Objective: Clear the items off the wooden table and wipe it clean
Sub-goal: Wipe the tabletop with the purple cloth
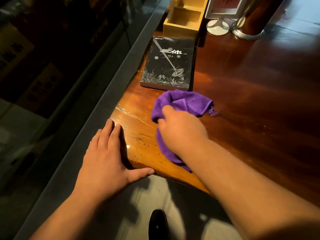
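Observation:
A glossy wooden table (251,87) fills the right side of the view. My right hand (181,130) presses a crumpled purple cloth (183,103) onto the table near its left corner and grips it. My left hand (105,153) lies flat with fingers apart on the table's near-left corner, its thumb along the front edge, holding nothing. A black book (168,63) with white cover art lies flat just beyond the cloth.
Behind the book stands an open wooden box (183,23). To its right are a white-framed stand (218,26) and a metal-based cylinder (247,32). A grey ledge (97,104) runs along the table's left edge. My shoe (157,222) shows on the floor below.

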The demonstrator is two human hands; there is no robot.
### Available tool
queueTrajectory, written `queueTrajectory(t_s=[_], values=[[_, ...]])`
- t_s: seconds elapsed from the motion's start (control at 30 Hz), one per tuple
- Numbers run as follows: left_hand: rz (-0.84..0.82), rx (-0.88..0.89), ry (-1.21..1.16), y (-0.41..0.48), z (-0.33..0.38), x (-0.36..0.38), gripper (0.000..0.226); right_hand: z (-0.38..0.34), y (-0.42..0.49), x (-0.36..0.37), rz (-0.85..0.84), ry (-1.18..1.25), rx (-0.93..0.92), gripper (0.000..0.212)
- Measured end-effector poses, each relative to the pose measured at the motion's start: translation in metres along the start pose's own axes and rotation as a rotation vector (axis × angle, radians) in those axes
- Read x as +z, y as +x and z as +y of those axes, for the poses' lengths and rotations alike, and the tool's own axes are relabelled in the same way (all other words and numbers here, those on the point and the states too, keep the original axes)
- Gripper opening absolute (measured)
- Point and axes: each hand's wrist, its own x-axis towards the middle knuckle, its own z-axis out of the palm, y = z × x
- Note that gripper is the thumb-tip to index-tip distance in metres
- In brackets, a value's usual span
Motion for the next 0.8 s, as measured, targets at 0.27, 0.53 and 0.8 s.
queueTrajectory(t_s=[0.27,0.53,0.8], values=[[-0.017,-0.006,0.005,0.002,0.002,-0.003,0.155,-0.016,-0.066,0.006,-0.084,-0.011,-0.156,0.018],[0.032,-0.060,0.006,0.004,0.016,-0.001,0.149,0.103,-0.078,-0.045,0.015,-0.085,0.270,0.029],[0.023,-0.065,0.076,0.012,0.023,0.003,0.152,0.028,-0.028,-0.014,0.000,-0.057,0.102,0.021]])
